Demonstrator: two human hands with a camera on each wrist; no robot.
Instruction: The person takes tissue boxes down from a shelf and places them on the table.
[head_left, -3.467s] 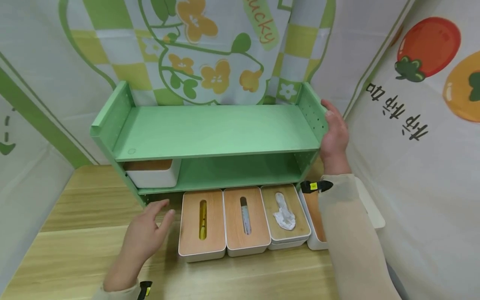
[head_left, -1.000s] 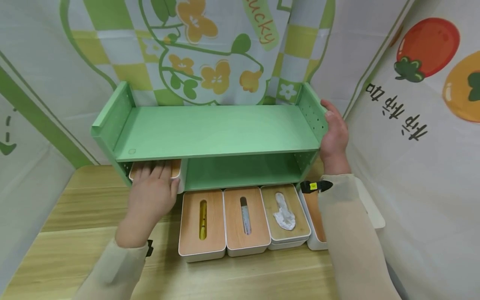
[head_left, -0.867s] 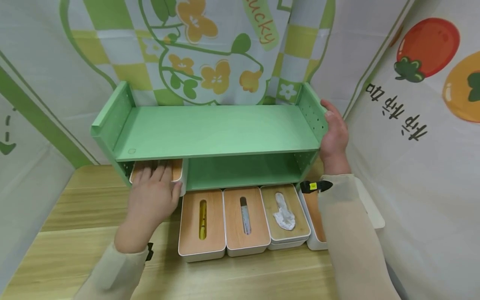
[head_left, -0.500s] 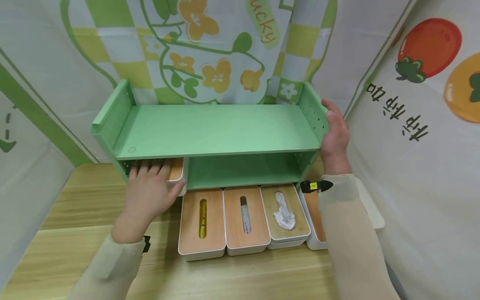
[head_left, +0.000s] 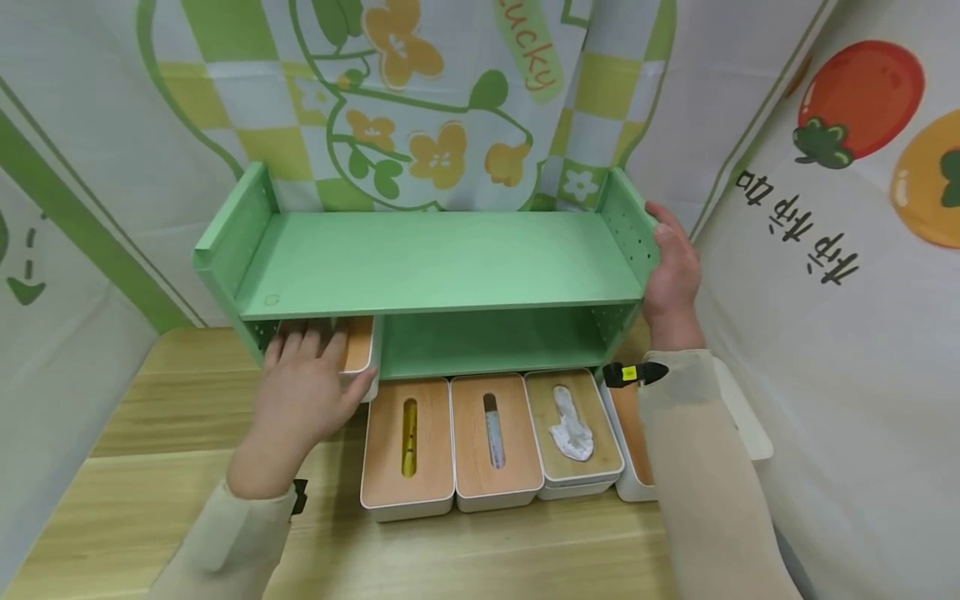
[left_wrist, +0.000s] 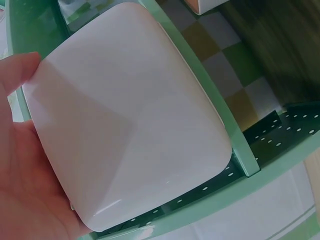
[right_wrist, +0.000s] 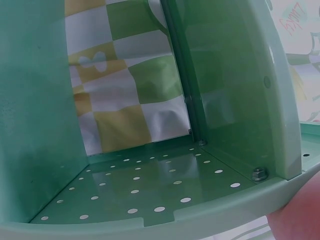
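A white box (head_left: pixel 367 387) with a wood-coloured lid (head_left: pixel 358 343) sits at the left end of the lower level of a green shelf unit (head_left: pixel 450 258). My left hand (head_left: pixel 300 396) lies over this box, fingers stretched across the lid under the upper board and thumb at the front right corner. In the left wrist view, the white end wall (left_wrist: pixel 125 115) faces the camera, with the thumb (left_wrist: pixel 20 70) at its edge. My right hand (head_left: pixel 671 279) rests against the right side panel (head_left: pixel 630 237), fingers extended along its outer side.
Before the shelf on the wooden table (head_left: pixel 465 558) stand two slotted boxes, one showing yellow (head_left: pixel 408 437) and one grey (head_left: pixel 495 429) inside. Right of them is a box with white tissue (head_left: pixel 573 433). Another box (head_left: pixel 633 433) is partly behind my right sleeve.
My left hand has moved from beside the shelf onto the white box. The box has shifted slightly right since the first frame. My right hand stays on the side panel.
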